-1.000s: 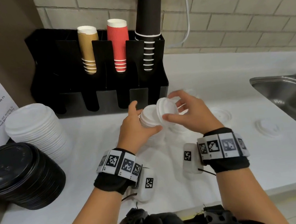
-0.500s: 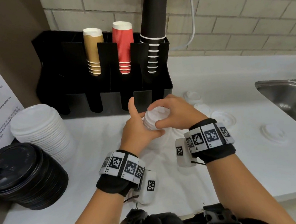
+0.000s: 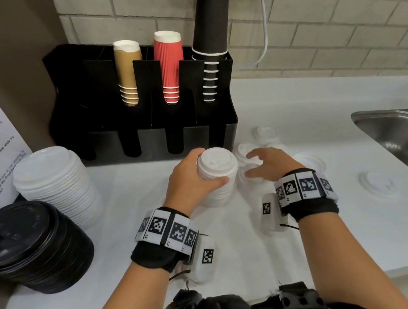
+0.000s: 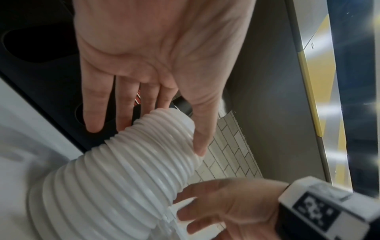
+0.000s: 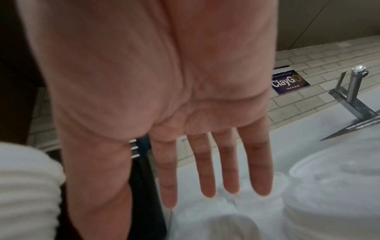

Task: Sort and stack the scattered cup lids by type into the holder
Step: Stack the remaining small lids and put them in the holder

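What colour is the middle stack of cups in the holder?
Red, with ribbed sides and white rims; the head view shows it best.

White counter [image 3: 311, 231] with lid stacks [image 3: 56, 184], black holder [image 3: 149, 138], loose lids [image 3: 378, 183].

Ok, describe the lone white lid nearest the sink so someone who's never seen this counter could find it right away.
Start at the steel sink on the right of the white counter. Just off its near-left rim a single flat white lid lies on the counter. Unlike the loose lids clustered by the right hand, it sits alone, touching nothing.
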